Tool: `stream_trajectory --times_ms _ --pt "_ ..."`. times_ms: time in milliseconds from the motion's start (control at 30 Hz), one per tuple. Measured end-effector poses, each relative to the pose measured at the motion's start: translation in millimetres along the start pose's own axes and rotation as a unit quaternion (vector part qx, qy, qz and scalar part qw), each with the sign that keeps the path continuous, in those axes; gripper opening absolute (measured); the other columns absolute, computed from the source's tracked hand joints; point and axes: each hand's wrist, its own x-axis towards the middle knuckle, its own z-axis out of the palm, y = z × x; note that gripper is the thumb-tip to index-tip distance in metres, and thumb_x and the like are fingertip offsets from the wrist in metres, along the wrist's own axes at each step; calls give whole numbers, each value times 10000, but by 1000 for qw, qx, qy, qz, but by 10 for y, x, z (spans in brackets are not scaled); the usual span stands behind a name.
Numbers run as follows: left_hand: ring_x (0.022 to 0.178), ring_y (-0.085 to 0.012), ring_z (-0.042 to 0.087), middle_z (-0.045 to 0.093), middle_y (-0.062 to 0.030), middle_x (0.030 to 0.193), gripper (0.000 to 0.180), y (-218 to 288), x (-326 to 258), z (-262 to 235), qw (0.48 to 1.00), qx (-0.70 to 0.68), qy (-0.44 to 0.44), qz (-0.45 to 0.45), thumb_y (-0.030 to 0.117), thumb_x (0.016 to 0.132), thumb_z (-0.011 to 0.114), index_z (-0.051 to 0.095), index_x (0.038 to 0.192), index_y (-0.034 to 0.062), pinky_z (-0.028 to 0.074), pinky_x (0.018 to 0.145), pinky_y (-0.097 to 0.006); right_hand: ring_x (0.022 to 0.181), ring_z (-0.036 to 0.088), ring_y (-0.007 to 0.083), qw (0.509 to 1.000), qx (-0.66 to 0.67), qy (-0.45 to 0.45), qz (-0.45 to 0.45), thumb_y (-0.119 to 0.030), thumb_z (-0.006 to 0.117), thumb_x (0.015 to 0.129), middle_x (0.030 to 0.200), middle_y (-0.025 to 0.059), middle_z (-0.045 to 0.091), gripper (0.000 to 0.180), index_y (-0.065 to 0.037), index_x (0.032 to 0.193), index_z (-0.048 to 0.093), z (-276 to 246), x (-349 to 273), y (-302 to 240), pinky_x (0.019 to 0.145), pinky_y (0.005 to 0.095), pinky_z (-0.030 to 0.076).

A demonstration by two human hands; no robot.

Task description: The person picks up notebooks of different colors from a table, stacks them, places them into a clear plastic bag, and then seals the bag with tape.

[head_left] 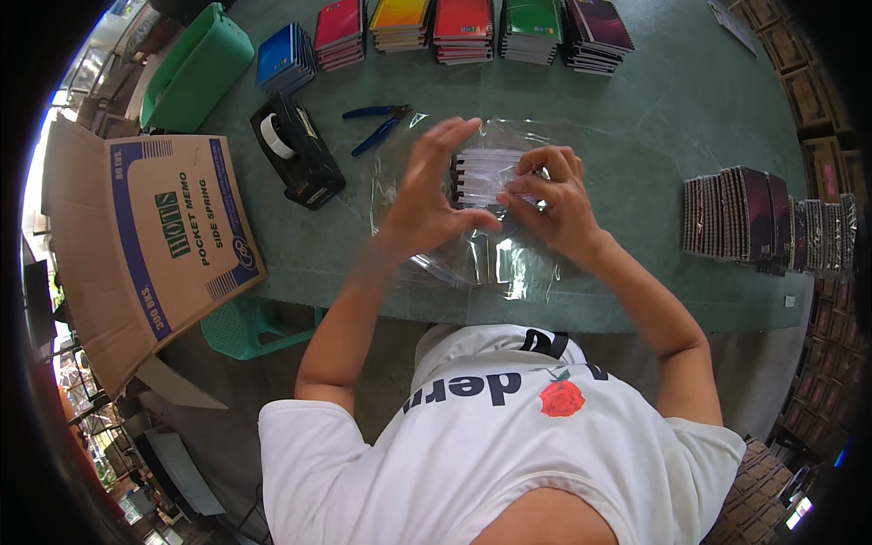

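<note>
A small stack of spiral-bound notebooks point(488, 175), page edges and black binding upward, stands on a clear plastic sheet point(518, 263) spread on the table. My left hand point(422, 191) is at the stack's left side, its fingers stretched upward and the thumb spread out below the stack. Whether its palm touches the binding is hard to tell. Over the stack's right end, my right hand point(556, 195) has bent fingers and a thumb pinched together on what looks like the clear plastic. Its fingers hide that end of the notebooks.
A black tape dispenser point(298, 154) and blue-handled cutters point(377, 124) lie left of the plastic. Notebook piles point(465, 27) line the far edge beside a green bin point(202, 73). Wrapped notebooks point(740, 216) stand at right. An open carton point(182, 222) is at left, above a green stool point(250, 327).
</note>
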Motion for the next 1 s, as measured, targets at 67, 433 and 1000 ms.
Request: stream_trajectory --times_ms 67,433,1000 --pt "1053 -242 542 563 -132 1128 575 -104 10 36 992 -81 -33 -96 259 581 854 626 1063 44 445 892 -359 1028 458 227 1000 7 20 0 -208 755 695 1017 6 543 173 -127 834 690 39 23 23 853 373 386" --pt "791 -269 579 595 -116 811 286 73 451 -113 935 243 -245 86 80 685 713 617 946 13 474 700 -345 866 587 241 969 168 -98 154 -127 761 638 911 58 596 276 -98 895 664 -127 330 100 786 349 465" --pt "939 -230 549 581 -70 1035 229 -102 -608 271 873 407 45 264 102 746 627 636 972 70 445 813 -366 1362 256 217 958 -78 -230 -154 -151 486 906 1439 74 346 430 -84 1329 438 -4 204 49 1122 392 209"
